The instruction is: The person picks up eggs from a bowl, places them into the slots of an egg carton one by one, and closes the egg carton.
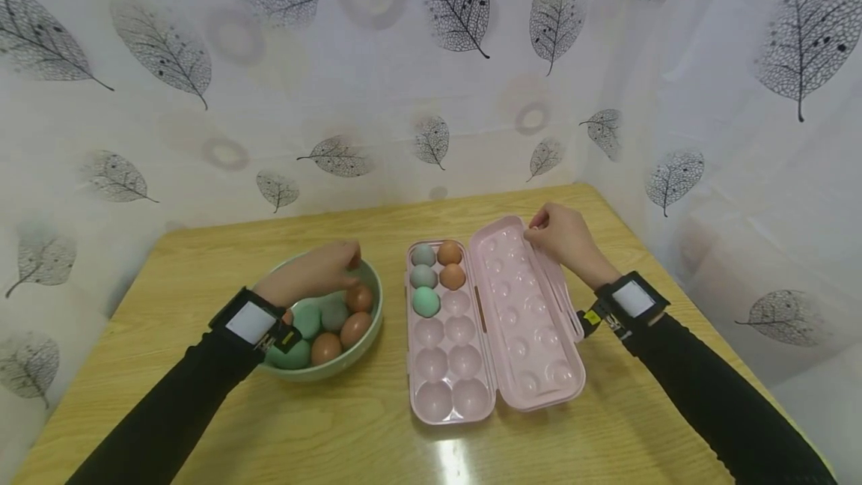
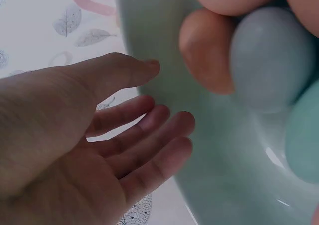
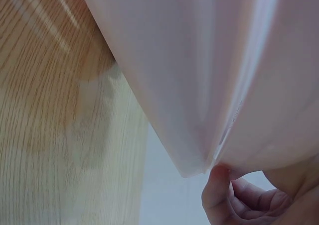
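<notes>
My left hand (image 1: pixel 313 272) hangs over the far side of a pale green bowl (image 1: pixel 378 313), holding nothing. In the left wrist view its fingers (image 2: pixel 174 158) are loosely extended near the bowl's inner wall (image 2: pixel 149 31), apart from a brown egg (image 2: pixel 207 51) and a grey egg (image 2: pixel 271 58). My right hand (image 1: pixel 569 242) pinches the far outer corner of the pink egg carton's lid (image 1: pixel 515 313), which stands tilted open. In the carton's tray (image 1: pixel 431 364), two greyish eggs and a mint green egg (image 1: pixel 426 302) fill the left row's far cups; two brown eggs (image 1: pixel 452 276) sit beside them.
The bowl holds several brown, green and grey eggs. Bowl and carton stand side by side on a wooden table (image 1: pixel 202 418). A white leaf-print curtain (image 1: pixel 377 96) hangs along the table's back and right edges.
</notes>
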{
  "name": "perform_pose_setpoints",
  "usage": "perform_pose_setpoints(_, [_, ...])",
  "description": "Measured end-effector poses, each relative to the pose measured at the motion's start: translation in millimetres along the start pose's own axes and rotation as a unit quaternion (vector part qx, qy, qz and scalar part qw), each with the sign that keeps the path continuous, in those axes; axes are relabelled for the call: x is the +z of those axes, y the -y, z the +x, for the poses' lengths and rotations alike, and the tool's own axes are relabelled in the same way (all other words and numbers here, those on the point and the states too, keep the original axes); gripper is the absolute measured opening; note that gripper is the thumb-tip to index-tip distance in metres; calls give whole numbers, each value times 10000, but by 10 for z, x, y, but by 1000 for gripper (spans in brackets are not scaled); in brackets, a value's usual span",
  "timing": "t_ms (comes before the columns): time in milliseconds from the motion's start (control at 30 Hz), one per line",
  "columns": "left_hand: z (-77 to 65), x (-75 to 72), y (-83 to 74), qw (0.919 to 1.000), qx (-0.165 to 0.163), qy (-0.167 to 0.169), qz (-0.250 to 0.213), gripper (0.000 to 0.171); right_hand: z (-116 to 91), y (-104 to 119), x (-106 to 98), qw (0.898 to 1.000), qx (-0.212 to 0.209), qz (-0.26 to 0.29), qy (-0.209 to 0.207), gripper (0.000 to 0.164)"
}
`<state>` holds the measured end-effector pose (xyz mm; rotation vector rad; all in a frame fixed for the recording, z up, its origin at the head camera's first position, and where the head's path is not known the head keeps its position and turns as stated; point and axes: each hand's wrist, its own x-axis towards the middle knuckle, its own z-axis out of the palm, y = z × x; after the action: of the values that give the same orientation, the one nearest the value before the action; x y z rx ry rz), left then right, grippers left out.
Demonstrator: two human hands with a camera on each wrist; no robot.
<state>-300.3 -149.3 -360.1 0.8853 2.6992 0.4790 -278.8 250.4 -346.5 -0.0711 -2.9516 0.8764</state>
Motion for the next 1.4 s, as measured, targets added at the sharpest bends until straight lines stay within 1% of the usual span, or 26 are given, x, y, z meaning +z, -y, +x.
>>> perform_pose_setpoints(100, [-21, 13, 41, 10000, 15, 57, -7, 23, -1, -1, -2, 10000, 2, -1, 8, 27])
perform_pose_setpoints(233, [-35, 27, 66, 9998, -62, 192, 45, 32, 5, -9, -3, 10000, -51, -20, -19, 26])
perform_pose_setpoints(300, [-38, 32, 67, 9995, -139, 281, -14, 35, 12, -18, 1, 10000, -68, -38, -33, 26])
perform_pose_setpoints(400, [-21, 50, 76, 9987, -200, 439, -172, 29, 19, -27, 6, 9999, -91, -57, -56, 25])
perform_pose_setpoints(500, [17, 89, 91, 9973, -205, 591, -389, 19, 21, -33, 4, 9999, -90, -70, -67, 25])
perform_pose_setpoints(700, [68, 187, 89, 9967, 33, 694, -415, 9, 17, -33, 1, 9999, -71, -78, -59, 25])
perform_pose_setpoints(767, [70, 209, 90, 9964, 42, 722, -453, 9, 17, -33, 3, 10000, -60, -64, -37, 25])
perform_pose_setpoints(867, [75, 224, 83, 9953, -30, 774, -574, 12, 18, -36, 6, 10000, -44, -37, -3, 25])
perform_pose_setpoints(1000, [75, 221, 68, 9946, -88, 799, -654, 10, 23, -34, 10, 10000, -52, -47, -16, 24])
perform_pose_setpoints(1100, [74, 222, 62, 9950, -119, 782, -616, 8, 18, -28, 10, 10000, -21, -36, -21, 24])
perform_pose_setpoints(1267, [71, 237, 55, 9958, -129, 726, -536, 10, 10, -16, 4, 10000, 37, -43, 33, 25])
perform_pose_setpoints(1400, [65, 255, 59, 9956, -243, 722, -542, 11, 17, 12, -6, 10000, 37, -48, 36, 25])
